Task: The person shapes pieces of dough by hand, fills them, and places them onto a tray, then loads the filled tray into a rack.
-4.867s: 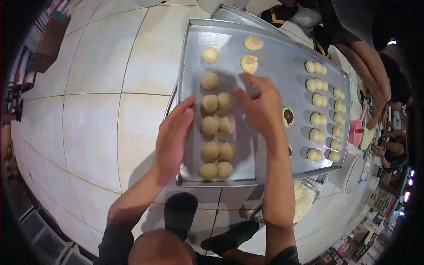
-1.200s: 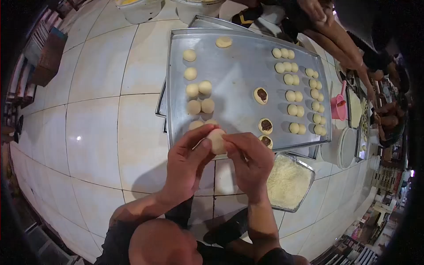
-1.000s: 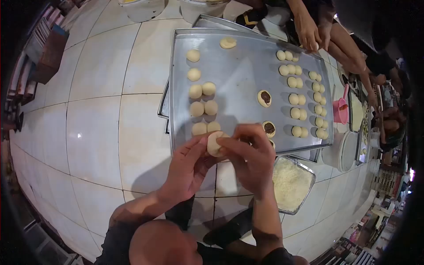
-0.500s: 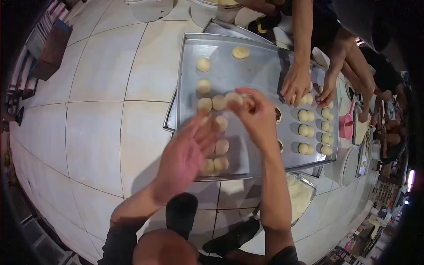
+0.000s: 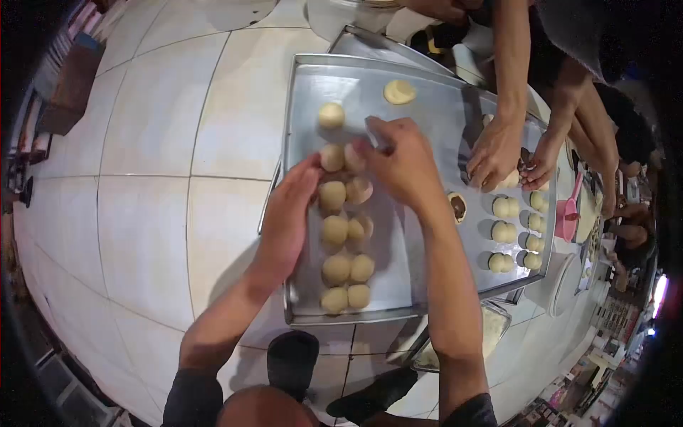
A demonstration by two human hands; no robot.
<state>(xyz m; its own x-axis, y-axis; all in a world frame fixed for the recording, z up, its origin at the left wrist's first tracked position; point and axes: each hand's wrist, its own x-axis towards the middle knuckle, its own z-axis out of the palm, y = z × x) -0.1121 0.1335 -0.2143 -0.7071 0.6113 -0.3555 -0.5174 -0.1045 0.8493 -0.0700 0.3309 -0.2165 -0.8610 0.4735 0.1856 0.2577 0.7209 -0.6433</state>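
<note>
Pale dough balls (image 5: 336,269) stand in two columns on the left part of a large metal tray (image 5: 384,307). My right hand (image 5: 404,160), fingers bent, grips a dough ball (image 5: 355,157) and sets it against another dough ball (image 5: 331,157) in the left column. From the other side, my left hand (image 5: 288,213) touches that left ball with its fingertips, the fingers stretched out. A single ball (image 5: 331,114) sits above the pair. Farther up lies a flattened dough piece (image 5: 400,92). Right of my right forearm is a dough piece with brown filling (image 5: 457,207).
Across the tray, another person's hands (image 5: 494,153) work over paired dough balls (image 5: 504,232). A pink dipper (image 5: 567,217) and a white bucket (image 5: 562,281) stand to the right. A smaller pan of pale crumbs (image 5: 491,331) lies below the tray, on white floor tiles (image 5: 146,235).
My left hand has moved up the tray to the left column's second ball. My right hand has brought its dough ball up and left beside it. The view has shifted slightly.
</note>
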